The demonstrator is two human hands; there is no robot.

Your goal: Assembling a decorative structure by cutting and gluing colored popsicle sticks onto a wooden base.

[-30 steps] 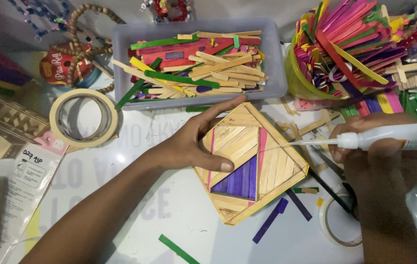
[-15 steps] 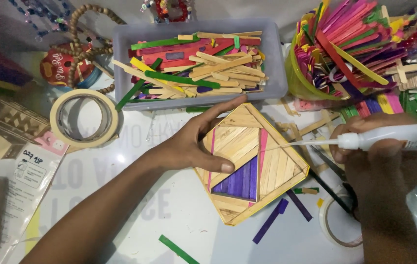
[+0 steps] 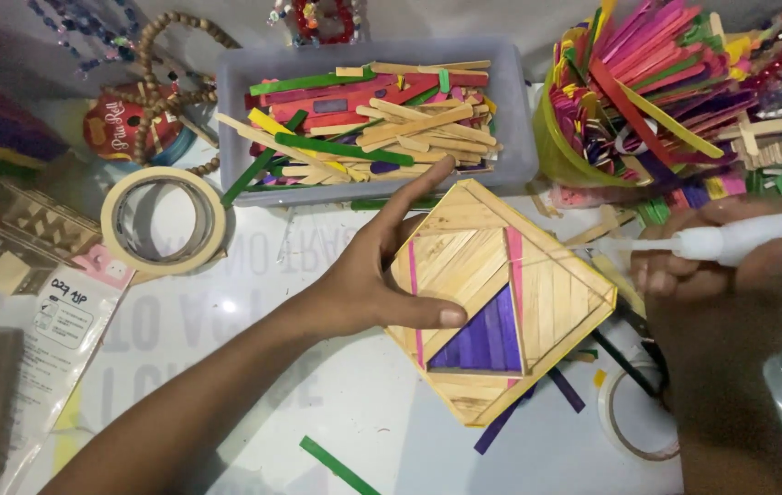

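Note:
A square panel of glued craft sticks [image 3: 537,302] lies turned like a diamond on the white table, mostly plain wood with pink strips and a purple triangle. My left hand [image 3: 382,270] rests on its left corner, the thumb pressed on the sticks and the index finger stretched along the upper left edge. My right hand [image 3: 721,275] grips a white glue bottle [image 3: 730,242] on its side, the thin nozzle pointing left at the panel's right corner.
A grey tray [image 3: 514,137] of loose coloured sticks stands behind the panel. A yellow-green cup [image 3: 560,156] packed with sticks is at back right. A masking tape roll [image 3: 164,223] lies left, a smaller tape roll [image 3: 634,426] at lower right. Loose sticks [image 3: 336,466] lie around.
The glue nozzle has drawn back slightly to the right, off the panel's face to its right corner. My left hand stays on the panel.

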